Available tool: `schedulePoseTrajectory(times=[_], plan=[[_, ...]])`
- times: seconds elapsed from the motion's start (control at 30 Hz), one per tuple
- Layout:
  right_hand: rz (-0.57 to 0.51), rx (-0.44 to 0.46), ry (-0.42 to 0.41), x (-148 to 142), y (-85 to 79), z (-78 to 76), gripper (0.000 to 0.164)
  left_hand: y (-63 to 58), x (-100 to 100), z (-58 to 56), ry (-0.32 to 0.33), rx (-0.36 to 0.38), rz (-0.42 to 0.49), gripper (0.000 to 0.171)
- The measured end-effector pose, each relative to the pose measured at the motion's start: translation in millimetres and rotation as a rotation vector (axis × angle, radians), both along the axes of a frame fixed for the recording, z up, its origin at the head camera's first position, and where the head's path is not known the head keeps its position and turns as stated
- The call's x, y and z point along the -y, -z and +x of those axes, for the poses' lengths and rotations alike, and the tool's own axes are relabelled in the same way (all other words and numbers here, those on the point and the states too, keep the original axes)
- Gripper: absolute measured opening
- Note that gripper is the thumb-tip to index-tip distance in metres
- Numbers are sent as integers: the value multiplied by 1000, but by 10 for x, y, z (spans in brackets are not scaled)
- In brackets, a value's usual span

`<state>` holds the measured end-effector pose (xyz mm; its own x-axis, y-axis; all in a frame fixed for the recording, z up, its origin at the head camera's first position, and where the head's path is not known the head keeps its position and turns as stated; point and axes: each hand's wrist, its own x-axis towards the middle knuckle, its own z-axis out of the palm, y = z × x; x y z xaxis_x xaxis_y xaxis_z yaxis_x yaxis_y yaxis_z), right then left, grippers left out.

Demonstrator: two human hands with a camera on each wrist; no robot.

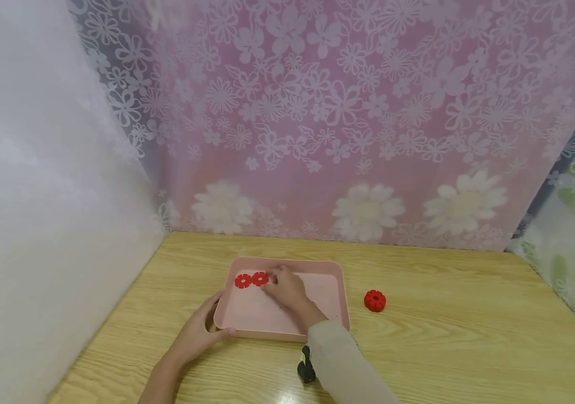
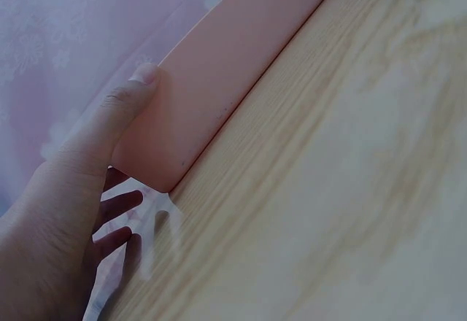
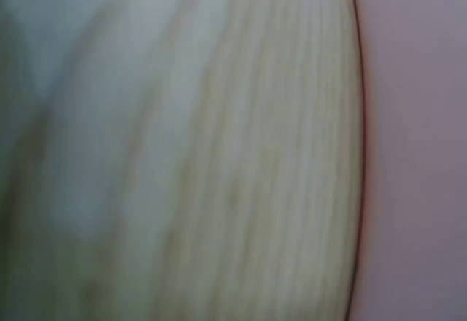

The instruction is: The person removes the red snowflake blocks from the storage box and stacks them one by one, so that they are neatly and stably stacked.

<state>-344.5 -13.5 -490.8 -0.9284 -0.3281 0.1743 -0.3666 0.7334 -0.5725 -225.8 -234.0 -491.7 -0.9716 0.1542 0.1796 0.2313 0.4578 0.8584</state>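
Note:
A shallow pink tray [image 1: 312, 331] lies on the table. My left hand [image 1: 197, 332] holds its near left corner, thumb against the front wall and fingers at the left side. The left wrist view shows this hand [image 2: 66, 182] with its thumb on the tray's wall [image 2: 197, 80]. Inside the tray, two flat red notched discs lie side by side at the far left: a left disc [image 1: 243, 281] and a right disc [image 1: 260, 279]. My right hand [image 1: 287, 287] reaches in and pinches the right disc at its right edge; its fingertips are partly hidden.
To the right of the tray, a small stack of red notched discs [image 1: 375, 301] sits on the wooden table [image 1: 449, 325]. A black object [image 1: 306, 367] shows beside the right sleeve [image 1: 343, 359]. Flowered curtain [image 1: 287, 140] hangs behind the table.

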Motion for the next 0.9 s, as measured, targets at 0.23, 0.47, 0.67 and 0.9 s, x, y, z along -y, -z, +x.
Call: schedulePoseTrajectory(times=[0.23, 0.47, 0.67, 0.9], plan=[[4, -13, 36, 24, -18, 19, 32, -214, -58, 109, 9, -5, 3, 90], [-30, -14, 55, 7, 12, 22, 32, -10, -10, 9, 28, 2, 44, 89], [-113, -53, 45, -12, 6, 40, 30, -16, -21, 1, 30, 13, 62, 89], [-176, -45, 39, -4, -27, 68, 27, -161, -67, 87, 9, 12, 28, 89]])
